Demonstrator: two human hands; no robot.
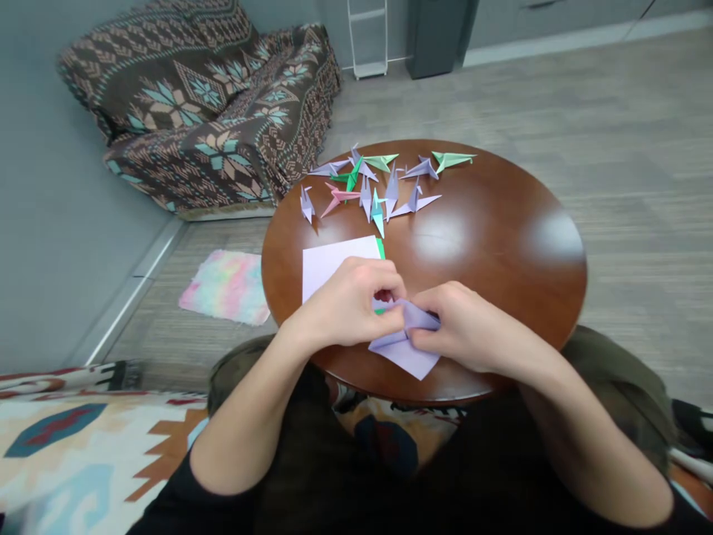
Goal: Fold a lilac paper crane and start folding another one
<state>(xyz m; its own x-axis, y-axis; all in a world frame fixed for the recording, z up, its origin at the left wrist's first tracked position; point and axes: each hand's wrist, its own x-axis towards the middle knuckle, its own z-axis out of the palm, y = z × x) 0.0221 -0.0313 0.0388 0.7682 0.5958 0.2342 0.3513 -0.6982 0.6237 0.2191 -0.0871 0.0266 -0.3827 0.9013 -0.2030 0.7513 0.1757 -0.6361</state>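
My left hand (350,303) and my right hand (468,327) meet over the near edge of a round wooden table (490,223). Between their fingertips they pinch a partly folded lilac paper (404,357), whose corner points toward me. Under my left hand lie a flat lilac sheet (334,264) and a sliver of green paper (379,249). Farther off, several origami cranes (373,195) in lilac, green and pink lie in a loose cluster, none touching my hands.
A brown patterned blanket (206,111) covers a low seat at the back left. A tie-dyed cloth (227,287) lies on the grey floor left of the table. A patterned rug (83,453) fills the lower left, and a white rack (368,37) stands by the far wall.
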